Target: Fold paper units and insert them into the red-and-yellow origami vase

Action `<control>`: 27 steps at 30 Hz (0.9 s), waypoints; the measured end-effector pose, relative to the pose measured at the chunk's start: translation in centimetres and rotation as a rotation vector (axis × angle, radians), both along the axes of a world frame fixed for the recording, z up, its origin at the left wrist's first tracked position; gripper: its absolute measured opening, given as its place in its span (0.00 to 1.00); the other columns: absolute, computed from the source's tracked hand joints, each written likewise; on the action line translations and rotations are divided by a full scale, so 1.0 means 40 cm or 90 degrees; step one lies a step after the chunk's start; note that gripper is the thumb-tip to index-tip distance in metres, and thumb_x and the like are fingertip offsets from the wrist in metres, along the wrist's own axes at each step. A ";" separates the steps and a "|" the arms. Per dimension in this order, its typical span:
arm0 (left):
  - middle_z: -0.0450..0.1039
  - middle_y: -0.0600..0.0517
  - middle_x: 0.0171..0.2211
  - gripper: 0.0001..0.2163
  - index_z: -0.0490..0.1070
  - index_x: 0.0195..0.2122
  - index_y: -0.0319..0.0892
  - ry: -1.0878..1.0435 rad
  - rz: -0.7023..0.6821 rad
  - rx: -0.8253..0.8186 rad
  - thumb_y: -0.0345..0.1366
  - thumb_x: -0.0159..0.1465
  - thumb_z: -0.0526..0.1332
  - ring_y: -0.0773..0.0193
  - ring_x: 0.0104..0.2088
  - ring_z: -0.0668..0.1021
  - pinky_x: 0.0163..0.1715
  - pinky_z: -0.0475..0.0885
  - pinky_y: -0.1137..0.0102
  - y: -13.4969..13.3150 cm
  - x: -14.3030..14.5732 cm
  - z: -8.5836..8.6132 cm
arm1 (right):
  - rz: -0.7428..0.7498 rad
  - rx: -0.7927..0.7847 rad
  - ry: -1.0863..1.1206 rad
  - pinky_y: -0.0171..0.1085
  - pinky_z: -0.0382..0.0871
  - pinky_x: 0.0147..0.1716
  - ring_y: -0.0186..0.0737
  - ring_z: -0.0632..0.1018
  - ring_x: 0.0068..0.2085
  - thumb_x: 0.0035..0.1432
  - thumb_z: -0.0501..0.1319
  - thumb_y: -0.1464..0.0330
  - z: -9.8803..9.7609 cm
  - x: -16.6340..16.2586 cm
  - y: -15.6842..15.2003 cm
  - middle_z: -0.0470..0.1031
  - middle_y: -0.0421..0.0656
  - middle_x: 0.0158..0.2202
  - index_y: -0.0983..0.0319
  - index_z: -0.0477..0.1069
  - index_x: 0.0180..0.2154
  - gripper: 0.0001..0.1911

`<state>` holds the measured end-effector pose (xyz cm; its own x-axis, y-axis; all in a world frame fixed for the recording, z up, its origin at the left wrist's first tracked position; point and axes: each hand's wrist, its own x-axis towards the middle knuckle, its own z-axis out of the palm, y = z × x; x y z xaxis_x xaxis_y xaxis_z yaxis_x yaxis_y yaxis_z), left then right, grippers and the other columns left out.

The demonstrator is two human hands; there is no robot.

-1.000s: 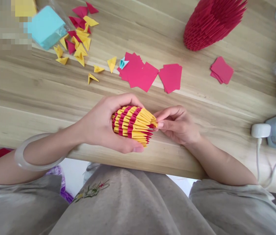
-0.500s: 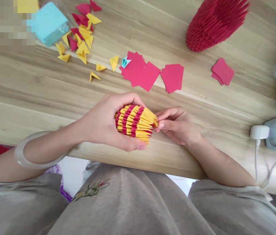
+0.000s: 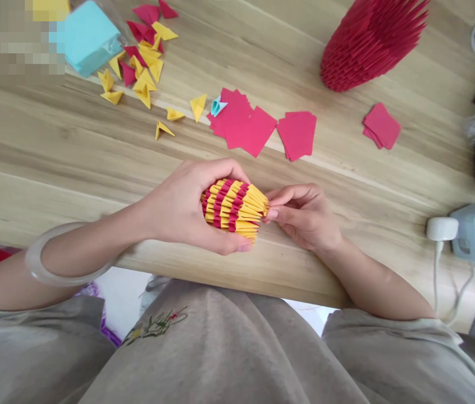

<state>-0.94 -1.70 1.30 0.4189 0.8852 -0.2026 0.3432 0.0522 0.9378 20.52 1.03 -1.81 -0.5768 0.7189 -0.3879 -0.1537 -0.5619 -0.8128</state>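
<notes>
A yellow and red striped piece of modular origami (image 3: 233, 205), built from folded paper units, lies on its side in my left hand (image 3: 191, 205). The fingers and thumb of that hand curve around it from the left. At its right end, my right hand (image 3: 305, 216) pinches a yellow tip between thumb and forefinger. Whether that tip is a loose unit or part of the piece is hidden by the fingertips. Just beyond the hands lie red paper squares (image 3: 241, 120), with a small light blue folded unit (image 3: 217, 106) on top.
Loose yellow and red folded units (image 3: 145, 73) are scattered at the upper left beside a pack of light blue paper (image 3: 90, 39). A large red modular origami piece (image 3: 368, 45) stands at the upper right. A white charger (image 3: 442, 229) with cables sits at the right.
Both hands stay on the origami piece, which has barely shifted. The right thumb and forefinger still pinch its right end. The whole view has moved slightly.
</notes>
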 end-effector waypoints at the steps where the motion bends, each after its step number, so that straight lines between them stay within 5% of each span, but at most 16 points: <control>1: 0.74 0.60 0.27 0.21 0.69 0.41 0.54 0.004 0.000 0.003 0.45 0.44 0.68 0.63 0.24 0.73 0.19 0.69 0.67 0.001 0.000 0.000 | 0.005 0.000 0.003 0.32 0.74 0.29 0.30 0.77 0.26 0.42 0.73 0.71 -0.001 0.000 0.001 0.79 0.38 0.25 0.62 0.76 0.23 0.07; 10: 0.75 0.56 0.29 0.22 0.70 0.39 0.42 0.051 0.014 0.038 0.44 0.45 0.71 0.67 0.24 0.74 0.22 0.69 0.72 -0.001 0.002 0.009 | 0.006 0.038 -0.068 0.36 0.76 0.34 0.33 0.78 0.30 0.41 0.74 0.68 -0.003 0.005 -0.002 0.80 0.39 0.29 0.59 0.78 0.23 0.07; 27: 0.75 0.55 0.32 0.24 0.67 0.42 0.42 -0.005 0.018 -0.012 0.45 0.46 0.70 0.66 0.27 0.76 0.25 0.71 0.73 -0.003 0.001 0.003 | -0.037 0.006 -0.012 0.35 0.74 0.30 0.31 0.77 0.25 0.39 0.74 0.70 -0.002 -0.006 0.003 0.80 0.39 0.25 0.61 0.77 0.23 0.08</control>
<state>-0.90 -1.82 1.40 0.3956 0.8927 -0.2157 0.3345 0.0786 0.9391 20.29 1.16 -1.88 -0.5267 0.7546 -0.3914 -0.1705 -0.5449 -0.8210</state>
